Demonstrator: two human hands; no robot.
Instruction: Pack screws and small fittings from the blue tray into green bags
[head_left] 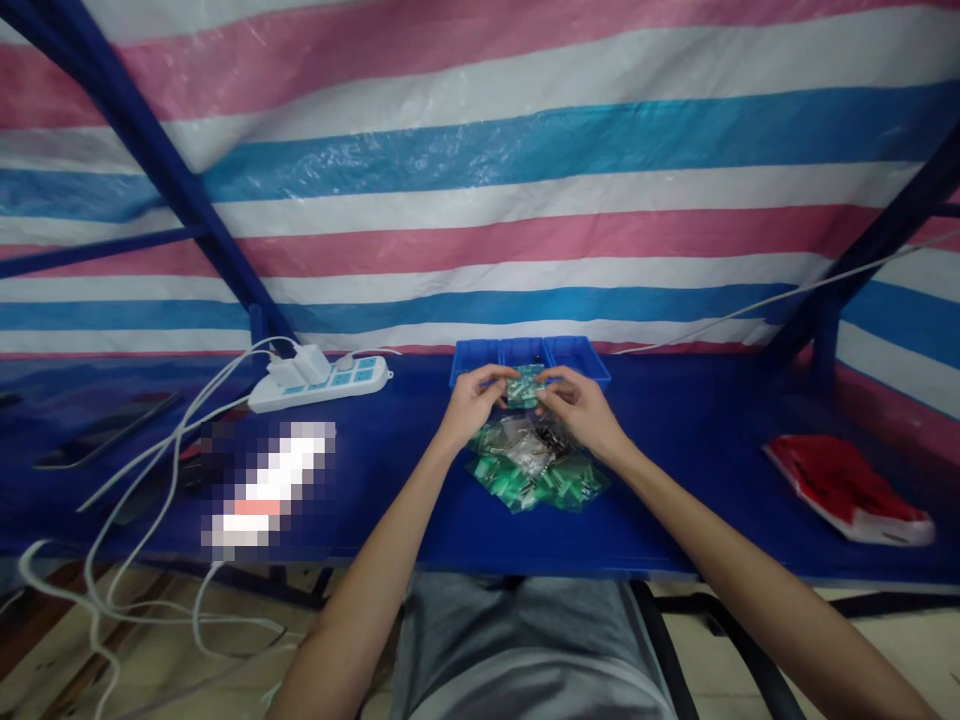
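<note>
Between my two hands a small clear plastic bag [525,388] with a green tint is held up by its sides. My left hand [478,398] pinches its left edge, and my right hand [576,400] grips its right edge; both are closed. What is inside the bag is too small to make out. Just below lies a pile of similar small bags [529,480], green and clear, some with dark or metallic bits in them. Behind my hands stands a blue divided tray [574,352], partly hidden by the hands and the bag.
A white power strip [322,385] with plugged-in chargers sits at the left, its white cables [176,450] trailing off the table edge. Further left lies a dark phone [109,430]. A red and white packet [847,490] rests at the right. Striped sheeting [525,230] hangs behind the blue table [697,450].
</note>
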